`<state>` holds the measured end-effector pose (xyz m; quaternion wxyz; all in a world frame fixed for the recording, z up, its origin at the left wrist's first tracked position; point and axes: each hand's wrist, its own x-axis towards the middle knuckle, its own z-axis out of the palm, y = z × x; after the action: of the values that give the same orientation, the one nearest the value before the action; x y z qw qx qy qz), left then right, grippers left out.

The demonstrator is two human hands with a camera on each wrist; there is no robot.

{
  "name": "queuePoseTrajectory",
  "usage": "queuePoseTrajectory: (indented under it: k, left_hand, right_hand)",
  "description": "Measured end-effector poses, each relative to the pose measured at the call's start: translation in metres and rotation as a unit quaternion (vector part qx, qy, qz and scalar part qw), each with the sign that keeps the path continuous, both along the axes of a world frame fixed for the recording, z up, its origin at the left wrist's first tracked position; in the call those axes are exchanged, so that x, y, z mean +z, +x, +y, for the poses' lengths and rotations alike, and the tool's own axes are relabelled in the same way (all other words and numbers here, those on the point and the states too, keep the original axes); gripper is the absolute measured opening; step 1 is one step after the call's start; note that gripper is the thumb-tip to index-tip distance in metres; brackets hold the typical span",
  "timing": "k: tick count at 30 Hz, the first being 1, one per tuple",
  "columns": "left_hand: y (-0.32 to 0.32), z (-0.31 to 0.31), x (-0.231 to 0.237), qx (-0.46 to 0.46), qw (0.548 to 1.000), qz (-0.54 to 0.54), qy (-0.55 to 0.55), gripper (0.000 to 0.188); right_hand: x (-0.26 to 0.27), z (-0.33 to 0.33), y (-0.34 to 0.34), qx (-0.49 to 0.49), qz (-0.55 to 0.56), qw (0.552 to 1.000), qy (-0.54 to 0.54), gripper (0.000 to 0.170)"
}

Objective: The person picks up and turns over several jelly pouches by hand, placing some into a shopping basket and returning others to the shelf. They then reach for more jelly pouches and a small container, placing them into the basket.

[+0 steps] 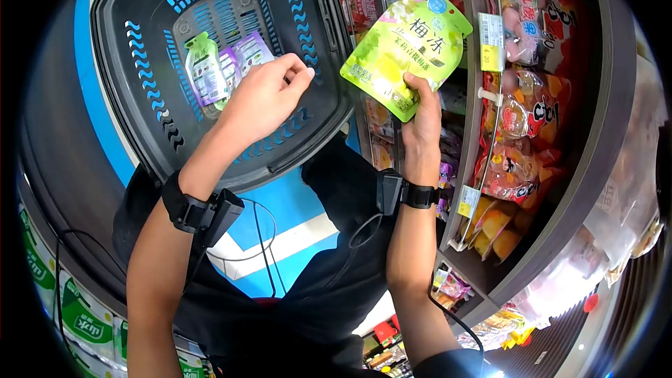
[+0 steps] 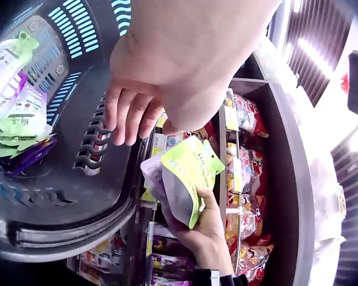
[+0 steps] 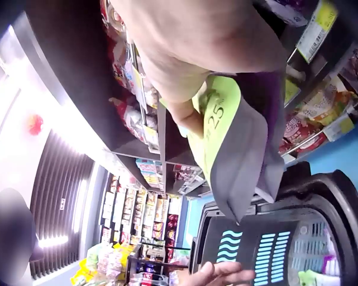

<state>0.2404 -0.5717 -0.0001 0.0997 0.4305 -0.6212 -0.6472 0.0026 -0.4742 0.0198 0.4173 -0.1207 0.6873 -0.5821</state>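
My right hand (image 1: 425, 122) grips a bright green jelly pouch (image 1: 402, 45), thumb across its printed front. Behind it in the same grip is a purple pouch (image 2: 156, 177), mostly hidden in the head view. Over the right side of the black shopping basket (image 1: 150, 63) hovers my left hand (image 1: 266, 98), fingers loosely bent and holding nothing. Inside the basket lie a green-topped pouch (image 1: 205, 70) and a purple pouch (image 1: 252, 49), with several overlapping pouches showing in the left wrist view.
Right of the basket, shelves hold red candy bags (image 1: 514, 168) behind a wire rail with price tags (image 1: 491, 42). A dark curved shelf edge (image 1: 595, 133) bounds them. Green-and-white packages (image 1: 84, 315) stand at lower left. Thin cables hang from both wrist cameras.
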Motion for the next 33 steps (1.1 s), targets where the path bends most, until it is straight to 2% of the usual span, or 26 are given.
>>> queuePoseTrajectory:
  k: [1, 4, 8, 9, 13, 16, 20, 24, 28, 29, 32, 33]
  left_hand:
    - [0.000, 0.000, 0.001, -0.006, 1.000, -0.001, -0.009, 0.028]
    - [0.001, -0.001, 0.000, -0.024, 0.999, -0.026, -0.006, 0.025]
    - [0.003, 0.002, -0.002, -0.010, 0.999, -0.022, -0.033, 0.025]
    - [0.004, 0.001, 0.000, -0.041, 0.998, -0.045, -0.016, 0.023]
    - [0.006, 0.002, -0.001, -0.044, 0.997, -0.054, -0.016, 0.022]
    - [0.007, 0.000, 0.000, -0.052, 0.997, -0.057, -0.019, 0.021]
    - [0.009, 0.002, -0.006, -0.062, 0.996, -0.050, -0.045, 0.020]
    - [0.009, 0.000, -0.003, -0.066, 0.996, -0.052, -0.042, 0.019]
    - [0.005, -0.002, -0.003, -0.064, 0.996, -0.038, -0.044, 0.019]
    - [0.005, -0.004, -0.003, -0.067, 0.996, -0.040, -0.046, 0.018]
    - [-0.003, 0.000, -0.004, -0.069, 0.997, -0.014, -0.040, 0.016]
    - [-0.008, 0.000, -0.003, -0.059, 0.997, 0.010, -0.042, 0.015]
  right_hand:
    - [-0.003, 0.001, -0.004, -0.004, 0.005, 1.000, 0.018, 0.040]
    - [0.009, 0.005, -0.011, -0.055, -0.102, 0.993, 0.026, 0.042]
    - [0.006, 0.005, -0.026, -0.060, -0.023, 0.996, -0.055, 0.041]
    - [0.002, 0.005, -0.033, -0.069, -0.031, 0.994, -0.073, 0.041]
    - [-0.030, 0.006, -0.058, -0.092, 0.066, 0.990, -0.084, 0.035]
    - [-0.036, 0.003, -0.066, -0.146, 0.025, 0.982, -0.117, 0.036]
    - [-0.033, -0.004, -0.073, -0.159, 0.031, 0.975, -0.152, 0.037]
    - [-0.043, -0.012, -0.076, -0.219, 0.070, 0.968, -0.100, 0.038]
    - [-0.051, -0.033, -0.074, -0.286, 0.204, 0.936, -0.015, 0.039]
    - [-0.056, -0.033, -0.074, -0.264, 0.232, 0.936, -0.019, 0.041]
    - [-0.061, -0.030, -0.090, -0.276, 0.262, 0.924, 0.052, 0.048]
    - [-0.058, -0.032, -0.092, -0.315, 0.240, 0.915, 0.071, 0.043]
